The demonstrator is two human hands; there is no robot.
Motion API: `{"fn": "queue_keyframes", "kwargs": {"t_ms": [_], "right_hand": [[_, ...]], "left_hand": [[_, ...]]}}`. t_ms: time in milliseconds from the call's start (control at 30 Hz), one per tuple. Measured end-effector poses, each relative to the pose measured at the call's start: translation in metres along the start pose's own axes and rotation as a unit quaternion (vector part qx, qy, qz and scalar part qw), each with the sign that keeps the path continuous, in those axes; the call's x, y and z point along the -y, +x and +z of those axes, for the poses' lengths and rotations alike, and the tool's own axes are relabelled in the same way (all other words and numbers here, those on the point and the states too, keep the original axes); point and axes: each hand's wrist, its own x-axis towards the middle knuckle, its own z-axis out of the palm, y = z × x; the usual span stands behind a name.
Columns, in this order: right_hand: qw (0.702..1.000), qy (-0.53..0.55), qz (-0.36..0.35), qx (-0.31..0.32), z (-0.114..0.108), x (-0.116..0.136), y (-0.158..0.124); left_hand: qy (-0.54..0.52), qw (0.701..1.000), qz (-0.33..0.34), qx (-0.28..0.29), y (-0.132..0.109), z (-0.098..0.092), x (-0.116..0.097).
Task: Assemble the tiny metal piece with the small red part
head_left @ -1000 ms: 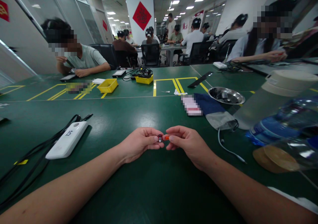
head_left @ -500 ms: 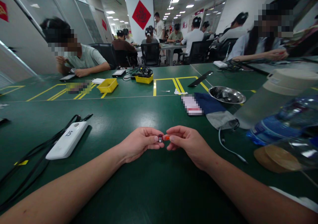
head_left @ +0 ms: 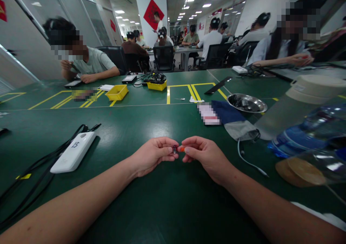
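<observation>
My left hand (head_left: 156,154) pinches a small dark red and silvery piece (head_left: 175,149) between thumb and forefinger. Its exact kind is too small to make out. Just right of it, my right hand (head_left: 201,150) is closed on a small orange piece (head_left: 182,149), held between thumb and fingertips. The two pieces sit very close together; whether they touch I cannot tell. Both hands hover over the green tabletop (head_left: 151,208) with their fingertips almost meeting.
On the left lie a white power bank (head_left: 73,152) marked 15 and black cables (head_left: 40,182). To the right are a pouch (head_left: 238,125), a grey cable (head_left: 250,163), a metal bowl (head_left: 261,109) and bottles (head_left: 300,132). Yellow trays (head_left: 117,92) stand farther back; co-workers sit around.
My hands stay nearly in place, both still pinching their small pieces. In the background a standing person has moved left, in front of the pillar.
</observation>
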Motion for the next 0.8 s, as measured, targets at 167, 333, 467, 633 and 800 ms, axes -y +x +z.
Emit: {"fn": "queue_keyframes", "kwargs": {"t_ms": [167, 333, 467, 633, 800], "right_hand": [[1.000, -0.016, -0.012, -0.023, -0.0010, -0.0018, 0.0012], [0.999, -0.036, -0.016, -0.036, -0.0008, -0.0018, 0.0017], [0.998, -0.024, -0.006, -0.053, 0.0007, -0.0019, 0.0028], [0.998, -0.031, -0.009, -0.045, 0.0010, -0.0024, 0.0025], [0.999, -0.031, -0.005, -0.038, 0.0010, -0.0005, 0.0007]], "left_hand": [[-0.023, 1.000, 0.003, 0.001, 0.0005, 0.0004, -0.0017], [-0.009, 1.000, 0.001, -0.001, 0.0003, 0.0018, -0.0021], [-0.009, 1.000, 0.003, -0.014, 0.0007, 0.0032, -0.0029], [-0.022, 1.000, 0.002, -0.015, 0.0009, 0.0011, -0.0028], [-0.023, 1.000, 0.000, -0.017, -0.0005, 0.0014, -0.0032]]}}
